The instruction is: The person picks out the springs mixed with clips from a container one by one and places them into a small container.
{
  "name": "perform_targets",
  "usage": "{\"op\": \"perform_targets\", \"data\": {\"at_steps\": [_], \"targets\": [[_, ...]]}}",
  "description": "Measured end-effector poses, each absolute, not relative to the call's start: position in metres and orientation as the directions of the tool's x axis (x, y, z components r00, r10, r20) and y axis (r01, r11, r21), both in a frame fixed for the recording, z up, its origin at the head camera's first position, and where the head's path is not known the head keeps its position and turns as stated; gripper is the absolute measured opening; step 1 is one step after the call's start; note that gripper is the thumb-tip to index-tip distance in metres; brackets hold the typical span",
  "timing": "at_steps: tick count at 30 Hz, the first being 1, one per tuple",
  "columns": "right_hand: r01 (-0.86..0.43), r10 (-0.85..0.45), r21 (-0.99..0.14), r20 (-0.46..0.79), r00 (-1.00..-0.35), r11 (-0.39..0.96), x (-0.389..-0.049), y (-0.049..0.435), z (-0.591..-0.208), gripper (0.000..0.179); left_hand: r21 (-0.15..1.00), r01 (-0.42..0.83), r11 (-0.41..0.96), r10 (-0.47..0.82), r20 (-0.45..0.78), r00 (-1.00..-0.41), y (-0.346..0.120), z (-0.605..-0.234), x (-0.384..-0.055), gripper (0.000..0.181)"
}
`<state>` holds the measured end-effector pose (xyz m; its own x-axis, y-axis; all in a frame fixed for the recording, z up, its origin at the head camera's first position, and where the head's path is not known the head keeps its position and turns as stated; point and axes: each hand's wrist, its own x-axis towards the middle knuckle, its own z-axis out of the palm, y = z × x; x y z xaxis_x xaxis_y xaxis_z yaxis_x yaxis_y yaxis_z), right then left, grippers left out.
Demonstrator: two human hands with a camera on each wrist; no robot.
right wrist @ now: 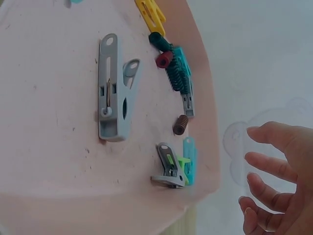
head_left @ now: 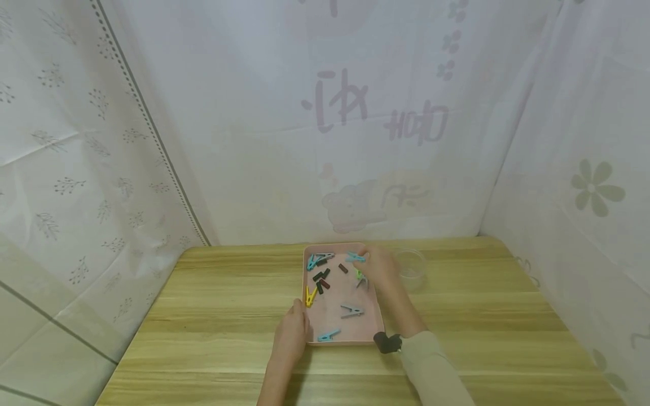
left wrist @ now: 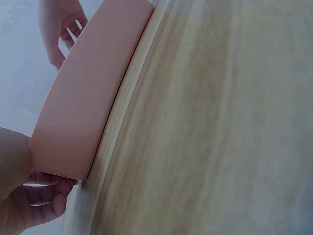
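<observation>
A shallow pink tray [head_left: 367, 332] holds several plastic clothespins and small ridged cylinders. My left hand [head_left: 291, 331] grips its wall near the front left corner; in the left wrist view the thumb lies on the wall and the fingers [left wrist: 45, 208] curl below. Over the far right corner, my right hand [right wrist: 281, 176] has its fingers spread and bent, holding nothing. Nearest to it are a blue clothespin [head_left: 355, 257] and a grey clothespin [right wrist: 168, 169] with a green piece. Another grey clothespin [right wrist: 115, 93] lies mid-tray. A yellow clothespin [head_left: 311, 296] leans by the left wall.
A clear round container [head_left: 410, 264] stands on the wooden table [head_left: 223, 316] just right of the tray. Dark, red and brown ridged cylinders [head_left: 343, 269] are scattered in the tray's far half. Patterned white curtains [head_left: 264, 141] hang behind and at both sides.
</observation>
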<state>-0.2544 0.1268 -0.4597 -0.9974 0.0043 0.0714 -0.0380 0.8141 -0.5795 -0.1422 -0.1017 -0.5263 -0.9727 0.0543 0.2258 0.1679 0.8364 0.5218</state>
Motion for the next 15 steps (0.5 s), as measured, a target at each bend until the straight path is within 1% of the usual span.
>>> {"op": "perform_targets", "data": {"at_steps": [6,11,15], "targets": [[-0.065,-0.035,-0.622,0.061,-0.998,0.78,-0.259,0.123,-0.464,0.031,0.541,0.131,0.831,0.036,0.183,-0.982,-0.101,-0.525,-0.142,0.014],[-0.049,-0.022,-0.626,0.052,-0.998,0.778,-0.261,0.12,-0.467,0.033,0.545,0.132,0.828,0.036,0.183,-0.982,-0.1,-0.525,-0.142,0.011],[-0.048,-0.015,-0.63,0.058,-0.998,0.775,-0.262,0.116,-0.469,0.031,0.554,0.128,0.823,0.036,0.174,-0.984,-0.101,-0.524,-0.141,0.009]]}}
